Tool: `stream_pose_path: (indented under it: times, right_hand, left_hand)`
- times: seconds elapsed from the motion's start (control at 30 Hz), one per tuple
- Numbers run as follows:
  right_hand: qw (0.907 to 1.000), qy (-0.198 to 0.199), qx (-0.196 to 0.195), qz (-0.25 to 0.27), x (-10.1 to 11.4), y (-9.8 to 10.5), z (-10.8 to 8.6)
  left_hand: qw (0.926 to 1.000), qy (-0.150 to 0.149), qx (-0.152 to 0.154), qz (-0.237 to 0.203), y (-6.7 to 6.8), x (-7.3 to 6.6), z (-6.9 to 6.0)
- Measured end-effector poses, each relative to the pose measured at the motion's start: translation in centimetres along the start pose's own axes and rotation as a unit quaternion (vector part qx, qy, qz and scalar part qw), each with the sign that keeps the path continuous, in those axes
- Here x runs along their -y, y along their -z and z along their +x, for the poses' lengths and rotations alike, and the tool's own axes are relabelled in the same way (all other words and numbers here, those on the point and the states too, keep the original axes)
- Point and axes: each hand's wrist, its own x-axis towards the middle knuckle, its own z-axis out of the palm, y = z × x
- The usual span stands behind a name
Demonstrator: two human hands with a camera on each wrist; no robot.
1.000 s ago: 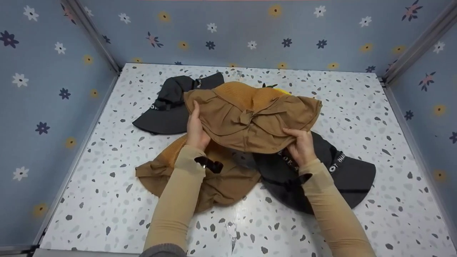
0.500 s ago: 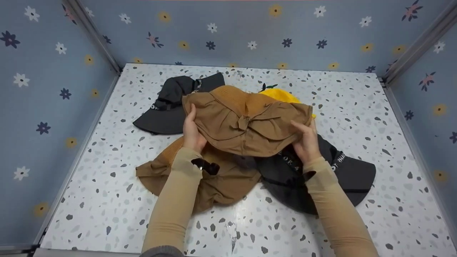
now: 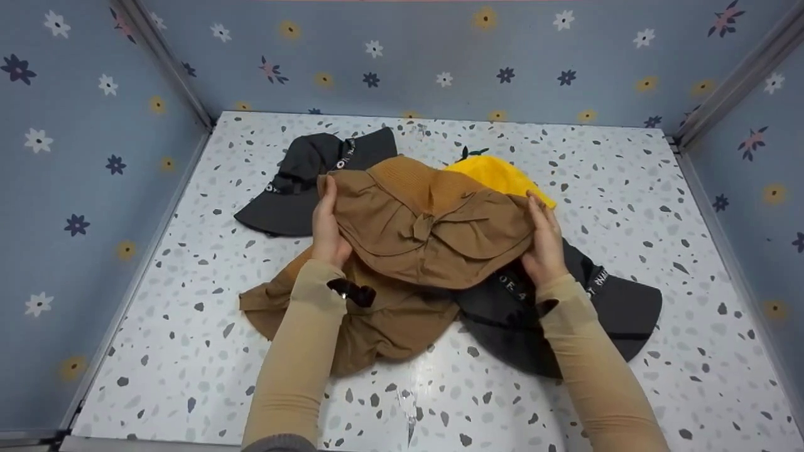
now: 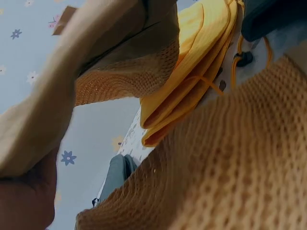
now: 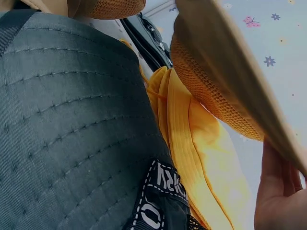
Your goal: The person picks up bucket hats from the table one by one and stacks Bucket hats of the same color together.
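Both hands hold up a brown sun hat with a bow on its wide brim and an orange-brown knitted crown. My left hand grips the brim's left edge, thumb on the near face. At the opposite edge, my right hand holds the brim. In the right wrist view, fingers of the right hand reach behind the tan brim. A second brown hat lies below, partly covered by the held one. The left wrist view shows the left hand at the brim, its fingertips hidden.
One black bucket hat lies at the back left, another black hat at the right under my right forearm. Behind the held hat is a yellow hat with green leaves on top. Flower-patterned panels enclose the speckled table.
The held brown hat has come slightly nearer and to the left, uncovering more of the yellow hat. My right hand has shifted its hold up along the brim's right edge.
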Motion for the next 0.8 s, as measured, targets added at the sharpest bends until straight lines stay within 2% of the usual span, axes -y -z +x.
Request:
stream_pose_path:
  times: [0.13, 0.23, 0.33, 0.47, 0.8]
  right_hand:
    - [1.0, 0.005, 0.001, 0.006, 0.0, 0.1, -0.1]
    - [0.9999, 0.006, 0.001, 0.011, 0.0, 0.2, -0.1]
    - [0.9999, 0.01, 0.0, 0.014, 0.1, 0.3, 0.0]
    - [0.9998, 0.015, -0.001, 0.013, 0.2, 0.1, -0.1]
    - [0.9992, 0.001, 0.013, 0.037, 0.0, 0.2, -0.4]
  left_hand:
    - [0.9967, -0.018, -0.019, 0.077, 0.5, -0.6, -0.2]
    - [0.9928, -0.035, -0.031, 0.11, 0.8, -0.9, -0.1]
    - [0.99, -0.04, -0.045, 0.128, 1.1, -1.3, -0.1]
    - [0.9904, -0.038, -0.045, 0.125, 1.3, -1.8, -0.4]
    - [0.9975, -0.033, -0.022, 0.059, 2.4, -2.7, -1.6]
